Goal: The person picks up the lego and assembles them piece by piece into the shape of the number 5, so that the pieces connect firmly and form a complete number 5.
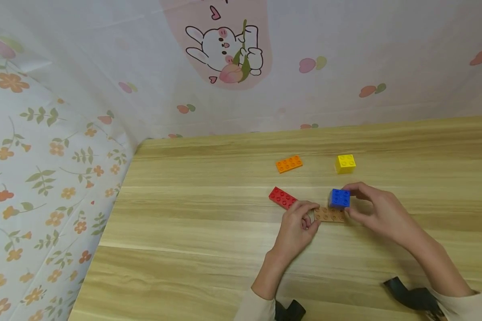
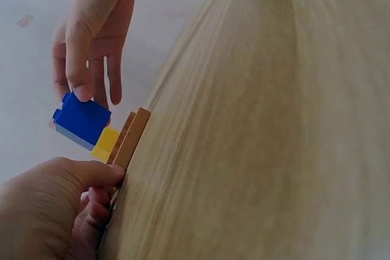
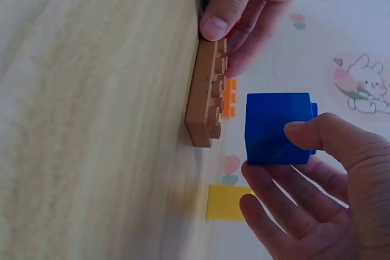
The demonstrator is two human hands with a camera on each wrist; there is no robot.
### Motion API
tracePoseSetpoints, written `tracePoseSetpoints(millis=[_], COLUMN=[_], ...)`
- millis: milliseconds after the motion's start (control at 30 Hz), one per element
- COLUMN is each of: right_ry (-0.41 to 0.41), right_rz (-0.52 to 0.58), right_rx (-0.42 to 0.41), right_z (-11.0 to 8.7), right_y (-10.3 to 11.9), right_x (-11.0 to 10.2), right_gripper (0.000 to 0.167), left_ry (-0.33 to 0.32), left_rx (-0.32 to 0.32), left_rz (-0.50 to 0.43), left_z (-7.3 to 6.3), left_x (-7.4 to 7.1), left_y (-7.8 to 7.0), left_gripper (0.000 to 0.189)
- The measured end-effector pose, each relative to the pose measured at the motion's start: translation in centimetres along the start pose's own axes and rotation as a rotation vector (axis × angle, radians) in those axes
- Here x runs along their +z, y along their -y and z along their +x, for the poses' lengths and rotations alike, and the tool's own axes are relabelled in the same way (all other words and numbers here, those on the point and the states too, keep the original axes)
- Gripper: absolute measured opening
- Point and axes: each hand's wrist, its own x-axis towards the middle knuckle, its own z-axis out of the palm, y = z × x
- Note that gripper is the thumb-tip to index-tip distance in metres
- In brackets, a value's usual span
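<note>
My right hand (image 1: 379,211) grips a blue building block (image 1: 340,198) between thumb and fingers, above the right end of a flat tan brick (image 1: 328,214). A gap shows between block and studs in the right wrist view, where the blue block (image 3: 277,127) hangs beside the tan brick (image 3: 204,92). My left hand (image 1: 296,227) pinches the tan brick's left end, thumb on the near side, as the left wrist view also shows at the tan brick (image 2: 131,138). Just behind the left hand lies a flat red brick (image 1: 282,197), partly covered by its fingers.
A flat orange brick (image 1: 289,164) and a yellow block (image 1: 345,164) lie farther back on the wooden table (image 1: 201,214). Behind the table hangs a printed cloth (image 1: 144,53), and a flowered cloth (image 1: 52,187) runs down the left side. Black straps show near both wrists.
</note>
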Motion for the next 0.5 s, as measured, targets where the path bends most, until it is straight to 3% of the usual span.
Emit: tracePoseSetpoints(millis=[500], right_ry=[0.022], right_rz=[0.0], right_rx=[-0.036], right_z=[-0.85], right_y=[-0.24], right_x=[0.13], right_gripper=[0.046], left_ry=[0.004], left_rx=[-0.028], left_rz=[-0.007], left_z=[0.06], left_x=[-0.05], left_y=[-0.23], left_gripper=[0.032])
